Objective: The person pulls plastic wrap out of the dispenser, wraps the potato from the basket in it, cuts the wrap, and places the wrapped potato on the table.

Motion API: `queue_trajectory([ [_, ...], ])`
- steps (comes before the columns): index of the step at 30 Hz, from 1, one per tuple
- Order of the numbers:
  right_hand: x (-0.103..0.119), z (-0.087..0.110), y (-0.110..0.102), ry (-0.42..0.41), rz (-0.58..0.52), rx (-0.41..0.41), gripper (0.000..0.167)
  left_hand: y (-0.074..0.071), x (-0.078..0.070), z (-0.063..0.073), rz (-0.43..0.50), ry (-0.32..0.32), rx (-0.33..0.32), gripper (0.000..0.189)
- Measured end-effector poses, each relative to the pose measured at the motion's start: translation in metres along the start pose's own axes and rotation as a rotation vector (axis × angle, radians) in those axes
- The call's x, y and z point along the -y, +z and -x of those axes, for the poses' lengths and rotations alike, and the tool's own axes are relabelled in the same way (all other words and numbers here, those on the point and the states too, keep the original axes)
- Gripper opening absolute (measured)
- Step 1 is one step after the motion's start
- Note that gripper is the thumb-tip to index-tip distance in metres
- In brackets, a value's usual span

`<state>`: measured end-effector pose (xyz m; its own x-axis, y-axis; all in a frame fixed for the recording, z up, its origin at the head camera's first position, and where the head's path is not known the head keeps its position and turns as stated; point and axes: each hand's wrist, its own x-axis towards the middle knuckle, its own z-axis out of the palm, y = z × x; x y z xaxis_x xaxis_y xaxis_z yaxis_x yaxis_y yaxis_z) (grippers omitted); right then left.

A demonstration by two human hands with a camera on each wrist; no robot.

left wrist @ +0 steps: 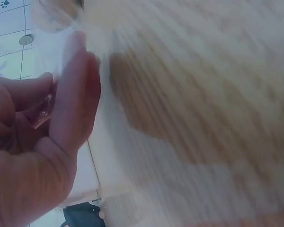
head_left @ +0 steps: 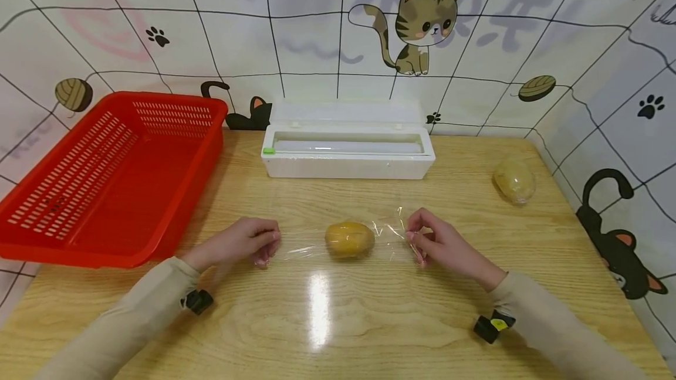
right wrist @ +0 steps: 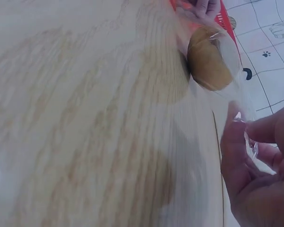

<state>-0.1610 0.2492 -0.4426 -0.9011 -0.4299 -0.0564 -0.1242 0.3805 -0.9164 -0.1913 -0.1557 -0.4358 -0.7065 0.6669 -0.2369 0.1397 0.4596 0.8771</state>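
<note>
A yellow-brown potato (head_left: 348, 240) lies near the middle of the wooden table, with clear cling film (head_left: 305, 244) around it that stretches out to both sides. My left hand (head_left: 247, 242) pinches the film's left end; in the left wrist view a crumpled bit of film (left wrist: 43, 111) shows between thumb and fingers. On the other side, my right hand (head_left: 440, 244) grips the right end between thumb and fingertips. From the right wrist, the potato (right wrist: 208, 61) appears beyond the fingers, under shiny film.
Behind the potato stands a white cling film dispenser (head_left: 345, 168), its lid raised and a roll inside. A red plastic basket (head_left: 153, 239) sits at the left. Another film-wrapped potato (head_left: 514, 180) rests at the back right. A cat-patterned sheet (head_left: 317, 46) hangs behind the table.
</note>
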Motion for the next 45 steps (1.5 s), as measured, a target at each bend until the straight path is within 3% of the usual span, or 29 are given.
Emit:
queue_trajectory([
  [3,0.001,0.0,0.004,-0.029,0.046,-0.076,0.017,0.001,-0.001,-0.002,-0.047,0.002,-0.033,0.023],
  [7,0.002,0.0,0.009,-0.145,0.166,-0.157,0.023,0.002,-0.001,-0.002,-0.085,0.009,-0.067,0.019],
  [12,0.0,0.001,0.011,-0.218,0.257,-0.167,0.026,0.002,-0.001,-0.002,-0.101,0.016,-0.089,0.014],
  [21,-0.003,0.005,0.009,-0.185,0.329,-0.129,0.011,0.005,0.001,-0.003,-0.149,0.027,-0.128,0.02],
  [25,-0.002,0.008,0.01,-0.126,0.349,-0.13,0.01,0.006,0.003,-0.003,-0.098,0.036,-0.135,0.015],
  [28,-0.001,0.01,0.013,-0.136,0.387,-0.179,0.018,0.004,0.006,-0.001,-0.032,0.025,-0.113,0.011],
  [32,-0.003,0.012,0.015,-0.258,0.518,-0.255,0.03,0.002,0.005,0.0,0.042,0.009,-0.033,0.012],
  [36,-0.005,0.013,0.016,-0.33,0.626,-0.264,0.023,0.0,0.004,0.001,0.116,0.022,0.054,0.015],
  [41,-0.004,0.014,0.017,-0.272,0.655,-0.23,0.015,-0.003,0.007,0.004,0.189,0.102,0.14,0.012],
  [45,-0.001,0.014,0.016,-0.201,0.669,-0.19,0.002,-0.003,0.008,0.005,0.127,0.156,0.14,0.011],
])
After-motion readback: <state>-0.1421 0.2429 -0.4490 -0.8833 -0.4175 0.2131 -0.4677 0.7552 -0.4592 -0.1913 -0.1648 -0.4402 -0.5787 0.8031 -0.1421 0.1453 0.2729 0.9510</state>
